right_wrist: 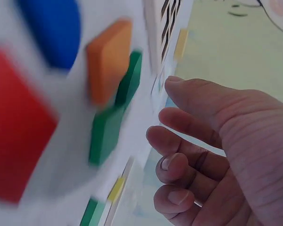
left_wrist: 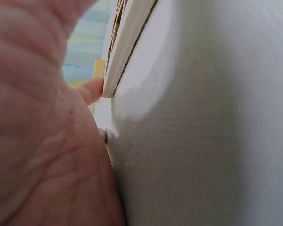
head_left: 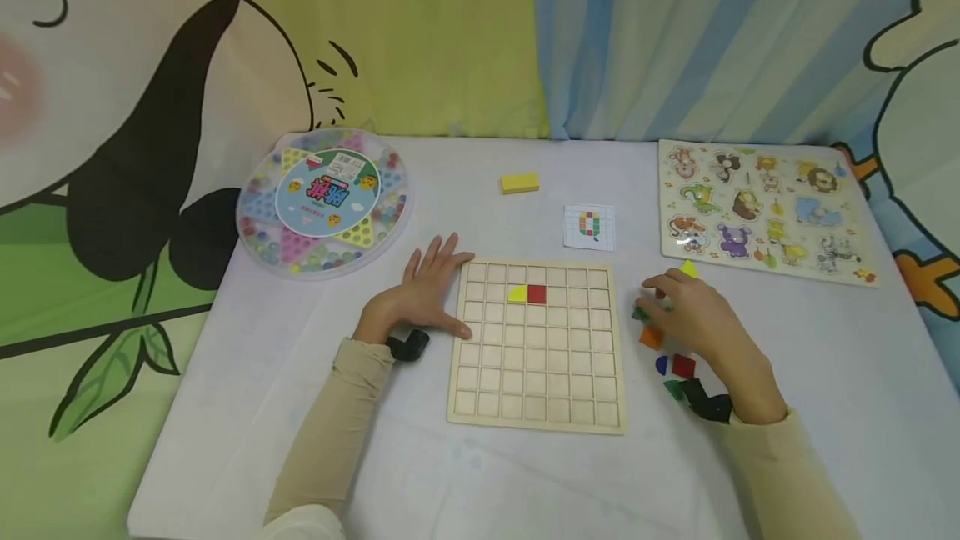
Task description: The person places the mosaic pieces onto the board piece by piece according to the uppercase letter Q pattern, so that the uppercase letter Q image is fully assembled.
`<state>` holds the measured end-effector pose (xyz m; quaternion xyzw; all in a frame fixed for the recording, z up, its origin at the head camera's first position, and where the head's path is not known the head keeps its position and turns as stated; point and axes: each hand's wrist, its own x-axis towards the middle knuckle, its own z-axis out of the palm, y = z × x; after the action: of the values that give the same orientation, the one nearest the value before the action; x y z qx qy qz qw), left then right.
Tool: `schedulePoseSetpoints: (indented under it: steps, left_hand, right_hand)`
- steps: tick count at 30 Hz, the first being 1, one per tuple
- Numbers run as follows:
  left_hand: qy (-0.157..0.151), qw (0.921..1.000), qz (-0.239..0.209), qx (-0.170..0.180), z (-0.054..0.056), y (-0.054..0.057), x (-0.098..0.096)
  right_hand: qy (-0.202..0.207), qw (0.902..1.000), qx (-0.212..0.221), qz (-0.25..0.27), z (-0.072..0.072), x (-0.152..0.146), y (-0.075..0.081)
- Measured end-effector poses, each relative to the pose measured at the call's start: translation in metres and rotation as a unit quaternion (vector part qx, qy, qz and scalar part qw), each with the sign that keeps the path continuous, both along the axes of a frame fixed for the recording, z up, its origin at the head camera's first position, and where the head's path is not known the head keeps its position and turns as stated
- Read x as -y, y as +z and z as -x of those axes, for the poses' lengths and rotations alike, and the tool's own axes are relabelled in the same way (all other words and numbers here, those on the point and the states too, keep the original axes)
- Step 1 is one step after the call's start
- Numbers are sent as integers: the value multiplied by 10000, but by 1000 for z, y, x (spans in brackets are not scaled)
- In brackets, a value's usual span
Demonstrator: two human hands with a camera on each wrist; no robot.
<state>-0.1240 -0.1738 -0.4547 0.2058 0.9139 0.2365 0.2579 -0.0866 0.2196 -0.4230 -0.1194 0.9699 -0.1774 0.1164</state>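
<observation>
A square wooden grid board (head_left: 536, 348) lies on the table, with a yellow piece (head_left: 517, 294) beside a red square (head_left: 536, 294) in neighbouring cells of an upper row. My left hand (head_left: 423, 290) spreads along the board's left edge, thumb and a fingertip touching it. Over loose pieces right of the board hovers my right hand (head_left: 697, 319); its fingers are loosely bent and nothing shows between them in the right wrist view. Near it lie green pieces (right_wrist: 106, 134), an orange piece (right_wrist: 108, 61), a blue rounded piece (right_wrist: 54, 30), a red square (right_wrist: 16, 127) and a yellow piece (head_left: 688, 268).
Behind the board are a pattern card (head_left: 589, 227) and a yellow block (head_left: 520, 182). A round game box (head_left: 326, 202) sits at the back left. An animal puzzle board (head_left: 765, 211) occupies the back right. Curtains (head_left: 450, 40) hang behind the table.
</observation>
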Motion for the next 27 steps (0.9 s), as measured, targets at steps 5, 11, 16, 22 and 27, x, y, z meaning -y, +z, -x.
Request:
schedulePoseSetpoints:
  steps: [5, 11, 16, 22, 27]
  left_hand:
    - [15, 10000, 4, -7, 0, 1, 0]
    - [43, 10000, 54, 14, 1, 0, 0]
    - [33, 10000, -5, 40, 2, 0, 0]
    - [54, 10000, 12, 38, 2, 0, 0]
    - [30, 10000, -25, 72, 2, -1, 0]
  right_hand:
    - [-350, 9988, 297, -170, -7, -19, 2]
    - [-64, 9989, 456, -112, -20, -19, 2]
    - [248, 9989, 381, -65, -32, -17, -2]
    - [291, 9992, 264, -53, -37, -20, -7]
    - [300, 9990, 313, 65, -36, -18, -10]
